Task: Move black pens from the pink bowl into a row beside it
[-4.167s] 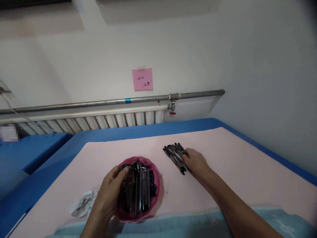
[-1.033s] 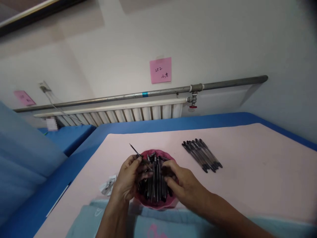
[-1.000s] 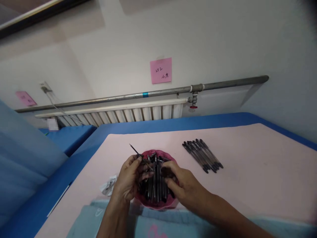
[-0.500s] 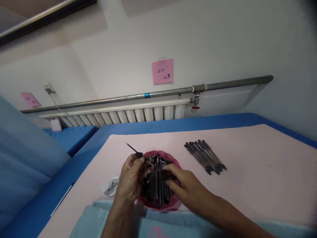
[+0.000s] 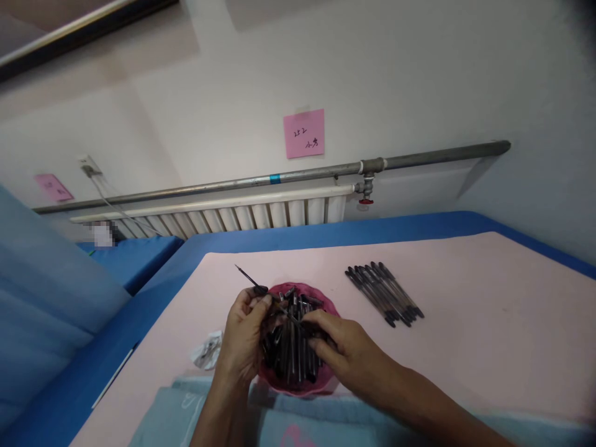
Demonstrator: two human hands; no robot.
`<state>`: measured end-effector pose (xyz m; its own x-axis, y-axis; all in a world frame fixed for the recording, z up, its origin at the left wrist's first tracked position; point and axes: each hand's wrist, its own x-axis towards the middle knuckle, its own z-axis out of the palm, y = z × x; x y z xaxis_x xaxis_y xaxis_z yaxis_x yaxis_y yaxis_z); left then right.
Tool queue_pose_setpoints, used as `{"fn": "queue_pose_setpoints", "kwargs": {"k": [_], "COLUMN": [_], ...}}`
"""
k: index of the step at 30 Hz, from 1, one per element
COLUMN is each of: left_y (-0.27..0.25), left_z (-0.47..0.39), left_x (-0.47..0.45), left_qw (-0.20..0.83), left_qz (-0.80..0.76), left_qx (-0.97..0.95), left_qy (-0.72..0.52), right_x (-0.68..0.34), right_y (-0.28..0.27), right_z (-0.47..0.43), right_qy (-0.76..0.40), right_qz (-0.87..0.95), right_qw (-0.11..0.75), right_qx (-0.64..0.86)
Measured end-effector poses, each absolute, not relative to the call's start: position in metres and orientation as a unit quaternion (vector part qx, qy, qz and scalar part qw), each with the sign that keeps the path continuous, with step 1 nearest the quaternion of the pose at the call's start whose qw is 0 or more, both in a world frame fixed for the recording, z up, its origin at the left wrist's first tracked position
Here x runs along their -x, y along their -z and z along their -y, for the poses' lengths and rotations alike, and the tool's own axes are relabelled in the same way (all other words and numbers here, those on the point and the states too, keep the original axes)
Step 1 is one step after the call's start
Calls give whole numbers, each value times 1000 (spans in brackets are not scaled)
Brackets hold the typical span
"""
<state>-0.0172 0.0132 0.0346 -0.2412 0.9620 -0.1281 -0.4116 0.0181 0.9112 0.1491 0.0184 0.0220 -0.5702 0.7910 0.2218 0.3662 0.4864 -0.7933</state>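
Both hands are above a pink basket (image 5: 333, 301) heaped with black pens (image 5: 293, 357). My left hand (image 5: 244, 329) is closed, pinching a thin dark pen refill (image 5: 246, 274) whose tip points up and left past a small black piece at the fingers. My right hand (image 5: 338, 344) is closed on a dark pen part at the other end of the same slanting line; its fingers partly hide it. Between the hands a thin dark length shows, and I cannot make out whether the two parts are joined.
Several black pens (image 5: 384, 295) lie side by side on the pink table cover (image 5: 475, 323), right of the basket. A crumpled white wrapper (image 5: 208, 351) lies left of it. Light blue cloth (image 5: 172, 413) runs along the near edge. Behind stand a white radiator (image 5: 261, 215) and a pipe.
The dark part in my right hand appears slightly closer to my left hand, and the pale stretch between the hands shows less. Otherwise the view has only shifted slightly.
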Motion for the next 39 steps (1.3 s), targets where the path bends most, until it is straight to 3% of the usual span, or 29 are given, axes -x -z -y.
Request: {"fn": "queue_pose_setpoints", "kwargs": {"k": [9, 39], "left_y": [-29, -34], "left_z": [-14, -11], "left_x": [19, 19], "left_qw": [494, 493], "left_qz": [-481, -503], "left_qx": [-367, -374], "left_qy": [-624, -603], "right_x": [-148, -146], "right_y": [-18, -14], "right_z": [-17, -18], "right_qy": [-314, -380], "right_qz": [828, 783], "right_qw": [311, 329], "right_qx": [346, 366]}}
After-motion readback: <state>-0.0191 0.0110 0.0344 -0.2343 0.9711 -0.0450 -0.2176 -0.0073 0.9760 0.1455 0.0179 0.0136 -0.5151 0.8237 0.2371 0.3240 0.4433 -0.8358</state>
